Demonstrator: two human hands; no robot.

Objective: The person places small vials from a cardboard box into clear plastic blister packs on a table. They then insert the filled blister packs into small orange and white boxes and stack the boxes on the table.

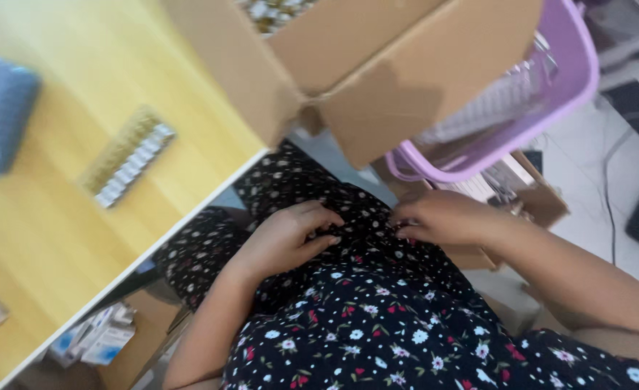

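Yellow tabletop (52, 238) fills the left, bearing a blister strip (126, 157) running lower left to upper right. At centre, the left hand (287, 242) and right hand (442, 217), fingers curled, pinch the black floral dress (377, 318) on the lap, below a cardboard box (363, 65).

The flowered dress (377, 318) is soft matt cloth. The box (348, 65) is dull brown cardboard, the basket (572, 79) smooth lilac plastic (slightly glossy), the tabletop (66, 209) smooth yellow wood-look.
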